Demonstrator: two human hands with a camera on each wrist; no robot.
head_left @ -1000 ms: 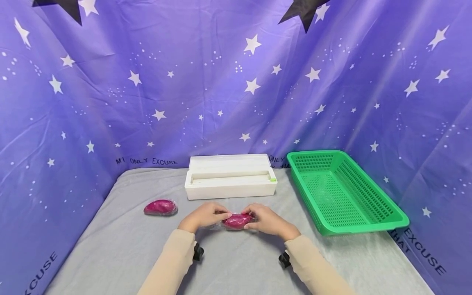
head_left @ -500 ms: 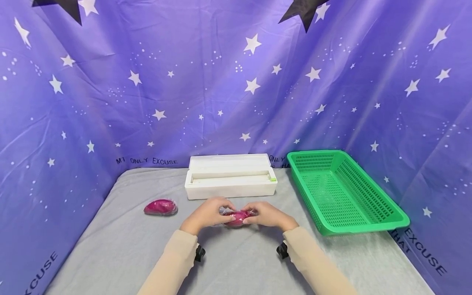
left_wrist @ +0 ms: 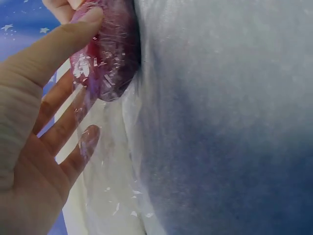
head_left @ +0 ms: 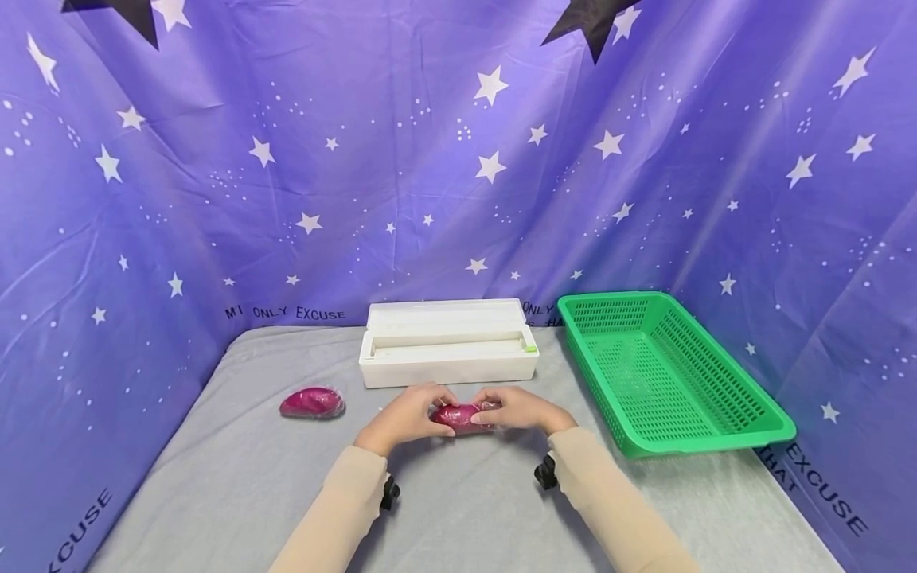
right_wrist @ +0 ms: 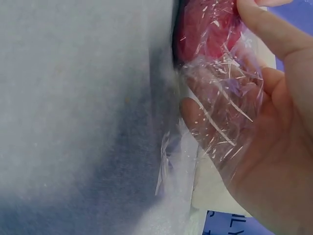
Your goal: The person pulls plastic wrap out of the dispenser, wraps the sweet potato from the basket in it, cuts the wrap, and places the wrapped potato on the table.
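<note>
A purple-red sweet potato (head_left: 458,417) in clear plastic film is held between both hands just in front of the white box. My left hand (head_left: 407,417) grips its left end, the thumb on the near side and fingers behind. At the other end my right hand (head_left: 524,409) holds it with the thumb across the front. In the left wrist view, loose film (left_wrist: 110,196) hangs past the fingers. Crumpled film (right_wrist: 220,98) sticks out from the sweet potato (right_wrist: 208,29) over the right palm. A second film-wrapped sweet potato (head_left: 312,403) lies to the left on the cloth.
The long white box (head_left: 447,372) stands at the back with its lid raised and a small green piece at its right end. A green perforated basket (head_left: 623,430) sits at the right. Grey cloth (head_left: 236,493) covers the table, and a purple starry curtain (head_left: 401,191) surrounds it.
The held sweet potato has risen slightly and moved a little toward the box, and both hands have shifted their fingers around it. The other sweet potato, box and basket stay put.
</note>
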